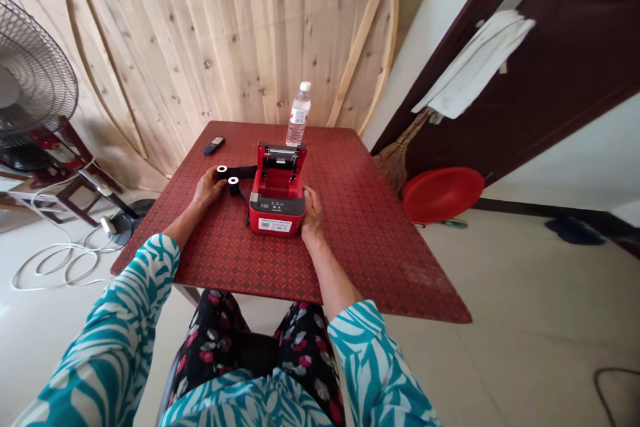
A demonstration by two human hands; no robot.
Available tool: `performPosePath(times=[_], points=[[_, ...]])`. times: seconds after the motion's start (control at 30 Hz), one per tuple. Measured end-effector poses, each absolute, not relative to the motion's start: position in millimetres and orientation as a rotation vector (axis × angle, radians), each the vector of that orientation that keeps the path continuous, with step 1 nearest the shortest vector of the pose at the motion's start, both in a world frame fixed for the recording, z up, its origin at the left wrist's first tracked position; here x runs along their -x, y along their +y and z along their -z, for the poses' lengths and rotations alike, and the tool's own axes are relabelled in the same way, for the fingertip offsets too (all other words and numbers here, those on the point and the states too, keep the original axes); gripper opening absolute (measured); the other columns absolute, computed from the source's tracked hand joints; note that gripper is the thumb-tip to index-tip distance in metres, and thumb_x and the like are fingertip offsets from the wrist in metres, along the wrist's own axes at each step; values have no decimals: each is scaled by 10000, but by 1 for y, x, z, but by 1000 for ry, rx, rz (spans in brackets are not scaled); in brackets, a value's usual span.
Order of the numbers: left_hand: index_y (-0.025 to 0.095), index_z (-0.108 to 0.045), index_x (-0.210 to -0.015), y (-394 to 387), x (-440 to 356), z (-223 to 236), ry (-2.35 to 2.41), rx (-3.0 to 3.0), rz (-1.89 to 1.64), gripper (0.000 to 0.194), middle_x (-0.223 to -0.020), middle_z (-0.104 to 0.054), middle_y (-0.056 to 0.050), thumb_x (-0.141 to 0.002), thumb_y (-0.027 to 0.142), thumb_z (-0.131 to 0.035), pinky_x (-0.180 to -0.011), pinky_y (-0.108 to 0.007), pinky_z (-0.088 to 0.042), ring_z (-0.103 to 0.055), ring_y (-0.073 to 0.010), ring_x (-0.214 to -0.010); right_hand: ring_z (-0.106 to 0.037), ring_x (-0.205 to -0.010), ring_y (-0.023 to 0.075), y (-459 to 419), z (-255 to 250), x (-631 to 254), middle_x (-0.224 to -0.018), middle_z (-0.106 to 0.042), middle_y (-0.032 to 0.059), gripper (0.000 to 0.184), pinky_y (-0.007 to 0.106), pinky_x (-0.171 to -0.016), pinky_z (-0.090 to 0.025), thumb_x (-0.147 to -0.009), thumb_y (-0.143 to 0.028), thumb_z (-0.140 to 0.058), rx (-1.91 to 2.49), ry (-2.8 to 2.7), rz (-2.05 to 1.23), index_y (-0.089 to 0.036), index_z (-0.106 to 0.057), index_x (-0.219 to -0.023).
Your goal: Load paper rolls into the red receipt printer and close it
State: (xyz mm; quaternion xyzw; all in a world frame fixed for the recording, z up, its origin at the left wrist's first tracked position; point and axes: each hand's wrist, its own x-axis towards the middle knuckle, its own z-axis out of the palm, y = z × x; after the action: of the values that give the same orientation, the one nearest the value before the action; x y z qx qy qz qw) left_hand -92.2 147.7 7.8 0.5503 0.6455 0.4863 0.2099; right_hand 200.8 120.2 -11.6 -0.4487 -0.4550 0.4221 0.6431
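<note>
A small red-and-black label printer (278, 221) stands on the table with its lid tipped up and its inside compartment bare. My right hand (313, 213) grips the printer's right side. Left of the printer are two black ribbon rolls with white ring-shaped ends. My left hand (209, 188) has its fingers closed round the farther ribbon roll (222, 172); the fingertips are partly hidden. Just right of those fingers stands the nearer ribbon roll (233, 187). A black strip (245, 172) stretches from the farther roll to the printer, and another dark strip hangs between the nearer roll and the printer's left side.
A water bottle (299, 115) stands behind the printer on the red patterned table (370, 240). At the table's back left lies a small dark remote-like device (215, 145). A fan (30, 73) with loose cables is at left; a red basin (443, 195) and broom (400, 153) are at right.
</note>
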Motion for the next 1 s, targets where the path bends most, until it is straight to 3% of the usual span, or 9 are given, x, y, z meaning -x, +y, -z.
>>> performPosePath(times=[0.13, 0.27, 0.37, 0.47, 0.67, 0.77, 0.83, 1.0], points=[[177, -599, -1018, 142, 91, -19, 1815, -1420, -1472, 317, -1017, -716, -85, -718, 233, -687, -971, -434, -499, -673, -248, -1005, -628, -1089, 224, 123, 15, -201, -1138, -712, 63, 437, 427, -990, -455, -856, -556, -479, 1034, -1060, -936, -233, -665, -1084], [180, -556, -969, 128, 103, -42, 1500, -1321, -1783, 380, -873, -681, -24, -649, 301, -722, -865, -369, -543, -672, -189, -843, -628, -1092, 225, 125, 17, -200, -1118, -720, 56, 437, 420, -974, -468, -859, -566, -479, 1031, -1071, -922, -243, -673, -1078], [199, -571, -909, 107, 114, -74, 1274, -1314, -1907, 402, -815, -657, 6, -572, 303, -764, -756, -303, -561, -653, -164, -775, -624, -1096, 224, 125, 15, -200, -1123, -718, 58, 451, 415, -976, -466, -852, -580, -485, 1009, -1072, -933, -242, -674, -1083], [221, -627, -915, 74, 112, -114, 1046, -1383, -1876, 343, -816, -668, -9, -622, 358, -742, -694, -315, -576, -663, -183, -766, -617, -1101, 223, 124, 13, -200, -1127, -714, 61, 451, 421, -1004, -447, -843, -581, -495, 1001, -1068, -930, -240, -677, -1075], [179, -714, -954, 42, 59, -161, 904, -1669, -1330, 377, -814, -704, -53, -667, 423, -738, -710, -343, -571, -688, -240, -820, -614, -1107, 230, 126, 14, -198, -1129, -703, 67, 438, 444, -1020, -443, -846, -569, -477, 978, -1087, -906, -244, -677, -1059], [161, -693, -1055, 60, 23, -156, 1035, -1896, -897, 406, -893, -715, -68, -707, 368, -732, -768, -351, -557, -682, -234, -865, -607, -1121, 235, 130, 17, -197, -1132, -701, 75, 449, 450, -1036, -433, -840, -577, -466, 975, -1105, -880, -239, -679, -1046], [172, -650, -1139, 79, 3, -149, 1147, -2063, -789, 444, -951, -710, -62, -736, 351, -700, -802, -345, -544, -671, -205, -875, -604, -1118, 232, 131, 18, -197, -1131, -702, 71, 450, 450, -1044, -426, -836, -579, -471, 972, -1113, -864, -240, -678, -1047], [196, -687, -1040, 120, -25, -135, 1465, -2357, -406, 306, -1004, -723, -55, -744, 270, -680, -880, -343, -510, -670, -226, -957, -610, -1082, 222, 132, 17, -195, -1092, -711, 52, 422, 430, -1031, -436, -843, -567, -475, 958, -1117, -844, -252, -681, -1033]])
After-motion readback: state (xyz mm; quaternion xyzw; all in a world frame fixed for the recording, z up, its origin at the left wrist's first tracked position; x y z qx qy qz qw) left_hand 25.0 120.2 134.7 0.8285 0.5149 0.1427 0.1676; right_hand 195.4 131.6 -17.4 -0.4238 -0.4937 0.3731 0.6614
